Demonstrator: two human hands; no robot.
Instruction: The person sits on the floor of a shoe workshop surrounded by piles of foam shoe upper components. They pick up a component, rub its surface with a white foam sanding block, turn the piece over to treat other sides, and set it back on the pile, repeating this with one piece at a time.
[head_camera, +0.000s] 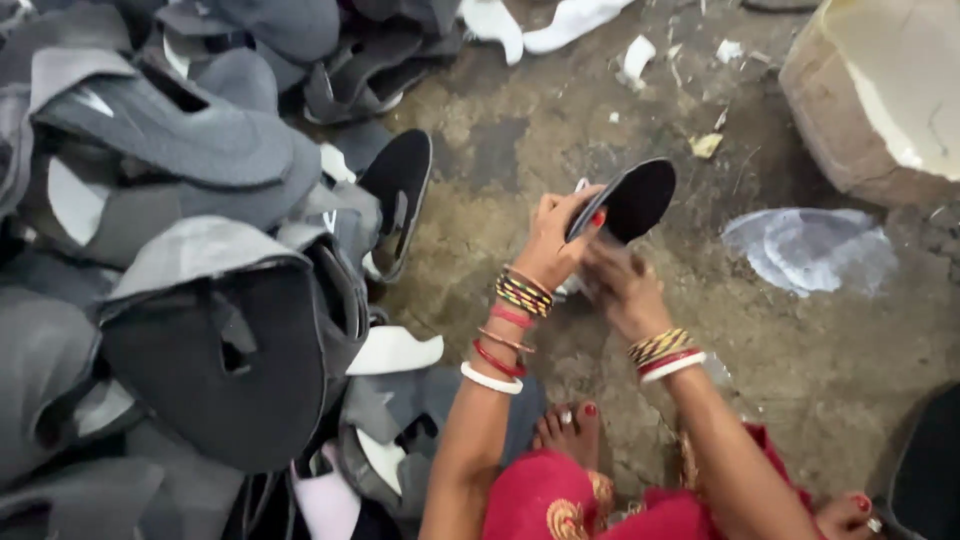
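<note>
Black foam, cut to the shape of a foot: that is the sole (632, 198) both hands have hold of, raised above the middle of the concrete floor (830, 360). The left hand (553, 243) is closed on its near end, fingers wrapped over the edge and thumb on top. The right hand (618, 285) sits just below and beside it, fingers curled at the underside of the same end; motion blur makes it hard to tell exactly how tightly it pinches, though it appears closed on the piece. The sole tilts up and away from the person, its rounded far end free in the air. Something white shows just under the hands, too hidden to tell what.

Both wrists wear bangles (522, 294) in yellow, red and white. A bare foot (572, 430) with red nails rests on the floor below the hands, beside red cloth (545, 500) at the bottom edge.

Along the left edge of the floor lies a large heap of grey and black cutouts (190, 300), stacked and overlapping. Another black sole (398, 190) lies at the heap's rim, well apart from the held one. A crumpled plastic sheet (810, 248) lies on the floor to the right, and a tan sack (880, 90) fills the top right corner. White scraps (560, 22) are scattered along the top edge.
</note>
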